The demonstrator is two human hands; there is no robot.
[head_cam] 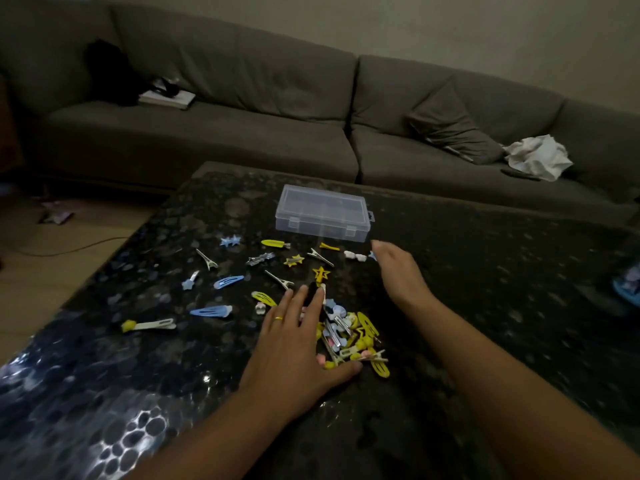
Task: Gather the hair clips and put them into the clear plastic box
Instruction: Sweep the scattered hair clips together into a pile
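Observation:
A clear plastic box [323, 216] with its lid shut stands on the far middle of the dark table [485, 271]. Several hair clips, yellow, blue and silver, lie scattered in front of it, among them a blue snap clip [211, 311] and a yellow star clip [320, 273]. A heap of clips [351, 337] lies close to me. My left hand [298, 344] lies flat, fingers spread, against the heap's left side. My right hand [398, 271] hovers edge-on to the right of the scattered clips, fingers straight, holding nothing.
A long grey sofa [242, 126] runs behind the table, with a book [168, 98], a cushion [453, 129] and a white cloth [536, 157] on it. Wooden floor with a cable [69, 247] lies to the left. A blue object [628, 285] sits at the right edge.

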